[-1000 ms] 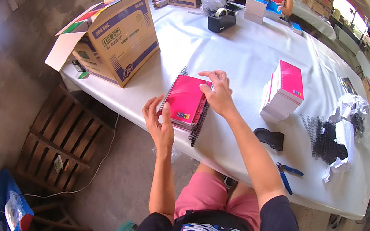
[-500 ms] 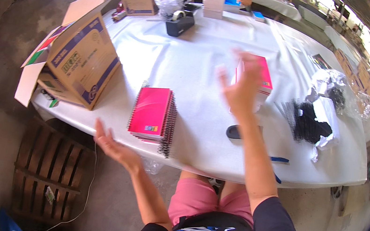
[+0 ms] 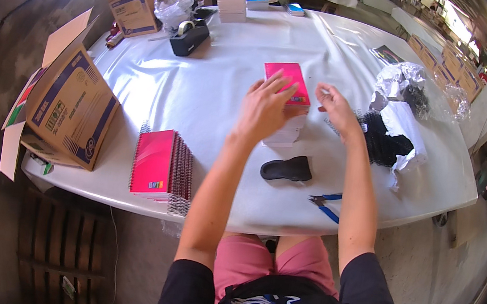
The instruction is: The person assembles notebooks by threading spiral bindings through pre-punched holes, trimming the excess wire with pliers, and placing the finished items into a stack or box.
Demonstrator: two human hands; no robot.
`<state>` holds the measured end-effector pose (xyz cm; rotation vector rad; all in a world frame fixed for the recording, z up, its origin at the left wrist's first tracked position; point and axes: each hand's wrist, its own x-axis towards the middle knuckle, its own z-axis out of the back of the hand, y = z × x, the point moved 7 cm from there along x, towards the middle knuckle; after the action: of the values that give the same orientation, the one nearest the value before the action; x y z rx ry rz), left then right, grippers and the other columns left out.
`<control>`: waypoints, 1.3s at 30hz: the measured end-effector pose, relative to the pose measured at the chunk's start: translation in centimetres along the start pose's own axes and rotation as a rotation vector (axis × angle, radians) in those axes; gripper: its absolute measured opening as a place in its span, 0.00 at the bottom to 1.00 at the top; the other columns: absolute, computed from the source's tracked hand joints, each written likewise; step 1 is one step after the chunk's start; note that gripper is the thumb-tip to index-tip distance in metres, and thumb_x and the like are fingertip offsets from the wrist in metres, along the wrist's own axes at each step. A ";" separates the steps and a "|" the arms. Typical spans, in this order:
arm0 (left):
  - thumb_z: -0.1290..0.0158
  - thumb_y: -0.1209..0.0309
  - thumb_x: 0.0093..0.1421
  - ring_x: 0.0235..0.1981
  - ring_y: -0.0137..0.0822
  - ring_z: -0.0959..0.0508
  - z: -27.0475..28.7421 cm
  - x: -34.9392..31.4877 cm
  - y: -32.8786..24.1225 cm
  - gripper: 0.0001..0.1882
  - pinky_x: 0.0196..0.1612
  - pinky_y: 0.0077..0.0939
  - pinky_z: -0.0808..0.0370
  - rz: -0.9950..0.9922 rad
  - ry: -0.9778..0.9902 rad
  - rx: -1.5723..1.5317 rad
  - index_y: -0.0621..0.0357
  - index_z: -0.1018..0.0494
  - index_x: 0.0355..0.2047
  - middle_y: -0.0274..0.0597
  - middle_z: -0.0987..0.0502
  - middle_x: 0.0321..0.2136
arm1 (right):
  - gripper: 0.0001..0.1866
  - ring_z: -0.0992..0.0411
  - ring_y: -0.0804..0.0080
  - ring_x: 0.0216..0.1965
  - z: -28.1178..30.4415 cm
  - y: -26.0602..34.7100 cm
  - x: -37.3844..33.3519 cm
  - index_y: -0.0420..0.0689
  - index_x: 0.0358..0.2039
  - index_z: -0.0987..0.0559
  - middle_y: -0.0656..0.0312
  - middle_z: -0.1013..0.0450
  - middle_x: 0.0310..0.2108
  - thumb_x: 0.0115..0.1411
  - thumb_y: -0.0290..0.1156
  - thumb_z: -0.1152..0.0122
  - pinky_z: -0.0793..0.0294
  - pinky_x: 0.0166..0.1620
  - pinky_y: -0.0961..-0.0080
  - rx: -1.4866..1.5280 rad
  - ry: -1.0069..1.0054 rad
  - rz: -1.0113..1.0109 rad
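Observation:
A tall stack of pink-covered books [image 3: 286, 73] with white page edges stands in front of me at mid-table. My left hand [image 3: 265, 108] reaches over its left side, fingers spread across the top cover; I cannot tell whether they press on it. Right of the stack, apart from it, my right hand [image 3: 339, 112] hangs with bent, parted fingers and nothing visible in them. Black spiral coils [image 3: 380, 137] lie in a heap beside that hand, partly on white paper. To my left, a pile of pink spiral-bound notebooks [image 3: 153, 161] lies near the table's front edge.
Between my forearms lie a black rounded object [image 3: 286, 168] and blue-handled cutters [image 3: 327, 206]. An open cardboard box [image 3: 75, 110] leans at the left edge, with a black tape dispenser [image 3: 189, 39] farther back. Across the table a person handles blue-covered books [image 3: 231, 6].
My left hand has moved from the table's front edge up to the pink stack. My right hand has shifted from over the stack to its right side. The view has turned rightward.

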<state>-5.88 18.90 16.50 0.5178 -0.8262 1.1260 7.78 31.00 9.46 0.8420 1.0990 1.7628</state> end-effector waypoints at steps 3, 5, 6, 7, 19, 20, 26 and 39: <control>0.40 0.65 0.50 0.44 0.44 0.23 -2.6 -0.3 3.0 0.16 0.45 0.33 0.26 0.195 0.245 -0.276 0.56 0.21 0.40 0.46 0.22 0.41 | 0.27 0.32 0.73 0.40 0.3 -1.3 -1.0 0.49 0.54 0.31 0.63 0.29 0.41 0.61 0.53 0.49 0.36 0.46 0.71 0.042 0.021 -0.001; 0.41 0.62 0.52 0.36 0.44 0.21 -2.3 -0.1 3.5 0.14 0.43 0.31 0.26 0.212 0.252 -0.318 0.56 0.20 0.37 0.48 0.21 0.36 | 0.27 0.32 0.73 0.39 0.2 0.2 -2.5 0.43 0.54 0.30 0.61 0.29 0.38 0.61 0.49 0.47 0.35 0.47 0.78 0.110 0.044 -0.010; 0.41 0.62 0.53 0.34 0.43 0.20 -2.1 0.4 3.6 0.14 0.41 0.31 0.26 0.289 0.307 -0.335 0.56 0.20 0.37 0.49 0.20 0.35 | 0.28 0.33 0.74 0.43 0.2 0.4 -2.7 0.51 0.54 0.29 0.63 0.31 0.47 0.61 0.56 0.52 0.37 0.46 0.71 0.143 0.085 -0.020; 0.41 0.62 0.54 0.32 0.43 0.20 -2.1 0.7 3.7 0.13 0.40 0.31 0.25 0.366 0.362 -0.349 0.55 0.20 0.36 0.49 0.20 0.33 | 0.28 0.34 0.75 0.44 0.1 0.5 -2.7 0.52 0.54 0.29 0.62 0.31 0.48 0.61 0.56 0.53 0.37 0.46 0.71 0.163 0.104 -0.014; 0.50 0.58 0.62 0.24 0.34 0.25 -2.8 -0.1 6.5 0.17 0.33 0.32 0.28 0.588 0.379 -0.373 0.60 0.23 0.39 0.49 0.23 0.22 | 0.26 0.35 0.59 0.53 -1.9 3.1 -2.2 0.34 0.47 0.25 0.49 0.34 0.49 0.64 0.46 0.53 0.38 0.55 0.69 0.082 0.030 0.029; 0.51 0.59 0.62 0.25 0.37 0.24 -2.7 0.0 6.2 0.17 0.34 0.33 0.28 0.541 0.394 -0.322 0.58 0.25 0.43 0.50 0.22 0.24 | 0.27 0.35 0.65 0.47 -1.7 2.9 -2.0 0.34 0.45 0.25 0.54 0.33 0.45 0.63 0.49 0.51 0.38 0.51 0.72 0.097 0.002 0.035; 0.51 0.59 0.62 0.38 0.48 0.21 -1.4 0.3 3.3 0.32 0.41 0.37 0.27 0.280 0.266 -0.346 0.43 0.49 0.64 0.49 0.21 0.37 | 0.31 0.41 0.81 0.25 -1.4 2.7 -0.2 0.42 0.33 0.23 0.69 0.35 0.26 0.54 0.62 0.46 0.42 0.29 0.81 0.247 0.037 -0.139; 0.43 0.55 0.56 0.51 0.48 0.27 -1.3 -2.1 5.5 0.42 0.50 0.35 0.30 0.412 -0.101 -0.571 0.55 0.51 0.64 0.57 0.29 0.50 | 0.17 0.26 0.75 0.26 -2.4 5.0 3.1 0.36 0.31 0.22 0.59 0.23 0.27 0.47 0.35 0.28 0.27 0.32 0.77 0.065 0.140 -0.020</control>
<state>-10.99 20.65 13.83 -0.0805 -1.3260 1.1705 2.93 31.85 13.41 0.7523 1.2577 1.7993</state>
